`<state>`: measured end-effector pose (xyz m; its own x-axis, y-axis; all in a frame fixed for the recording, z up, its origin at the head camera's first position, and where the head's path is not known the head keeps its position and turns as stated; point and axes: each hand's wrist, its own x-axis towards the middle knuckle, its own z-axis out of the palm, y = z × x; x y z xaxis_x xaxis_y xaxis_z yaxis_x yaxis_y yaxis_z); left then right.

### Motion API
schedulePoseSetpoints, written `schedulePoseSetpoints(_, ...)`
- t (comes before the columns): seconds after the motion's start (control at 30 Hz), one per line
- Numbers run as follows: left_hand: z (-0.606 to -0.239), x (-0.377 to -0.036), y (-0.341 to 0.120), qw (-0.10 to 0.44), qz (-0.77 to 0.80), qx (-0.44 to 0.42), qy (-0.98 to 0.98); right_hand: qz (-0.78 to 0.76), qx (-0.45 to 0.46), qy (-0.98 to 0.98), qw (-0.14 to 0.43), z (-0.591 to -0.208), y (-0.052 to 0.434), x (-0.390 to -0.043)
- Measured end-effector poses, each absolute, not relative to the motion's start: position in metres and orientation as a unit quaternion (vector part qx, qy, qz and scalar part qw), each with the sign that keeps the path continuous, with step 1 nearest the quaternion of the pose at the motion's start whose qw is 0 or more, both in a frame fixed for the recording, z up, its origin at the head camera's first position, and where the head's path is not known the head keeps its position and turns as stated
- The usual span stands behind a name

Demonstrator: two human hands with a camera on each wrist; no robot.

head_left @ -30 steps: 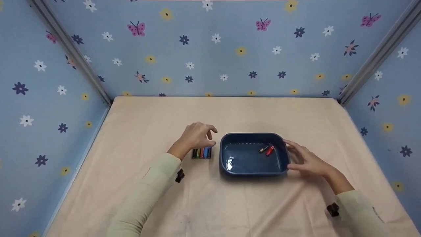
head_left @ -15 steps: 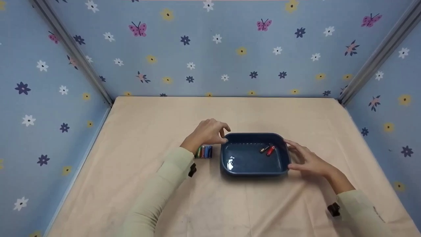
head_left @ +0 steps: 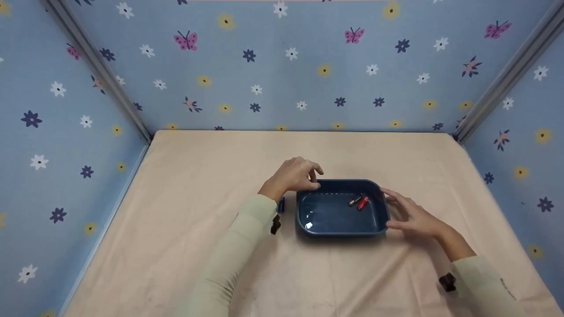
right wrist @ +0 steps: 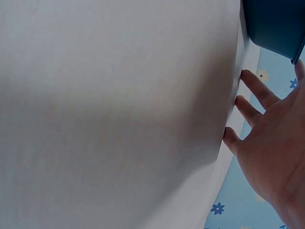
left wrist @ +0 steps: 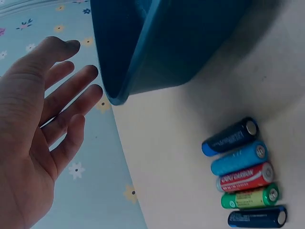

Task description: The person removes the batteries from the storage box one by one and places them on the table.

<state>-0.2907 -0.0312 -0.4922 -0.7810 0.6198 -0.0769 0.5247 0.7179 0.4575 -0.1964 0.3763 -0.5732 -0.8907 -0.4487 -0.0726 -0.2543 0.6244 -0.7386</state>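
Nearest, two pale green sleeves [head_left: 244, 237] reach in over a cream tablecloth [head_left: 282, 277], each with a small black fitting by its cuff. The right hand [head_left: 412, 215] has its thumb and fingers spread, touching the right end of a blue box [head_left: 335, 220]; exactly which fingertips make contact is hard to tell. Just left of the box, partly hidden by the other sleeve from above, five batteries [left wrist: 245, 177] lie side by side on the cloth: dark blue, lighter blue, red, green and another dark blue. Inside the box, towards its right end, a red battery [head_left: 362, 203] lies beside a dark battery [head_left: 354, 200]. The left hand [head_left: 296, 175] hangs at the far left corner of the box, its fingers loosely bent, well apart and empty. Furthest back stands a blue wall [head_left: 282, 75] printed with flowers and butterflies.
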Motion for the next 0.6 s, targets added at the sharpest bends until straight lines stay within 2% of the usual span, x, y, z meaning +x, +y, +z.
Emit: schedulePoseSetpoints(0.6,-0.492,-0.293,0.017,0.145,0.132,0.342,0.919,-0.387,-0.19,0.893,0.13,-0.572,0.376,-0.194)
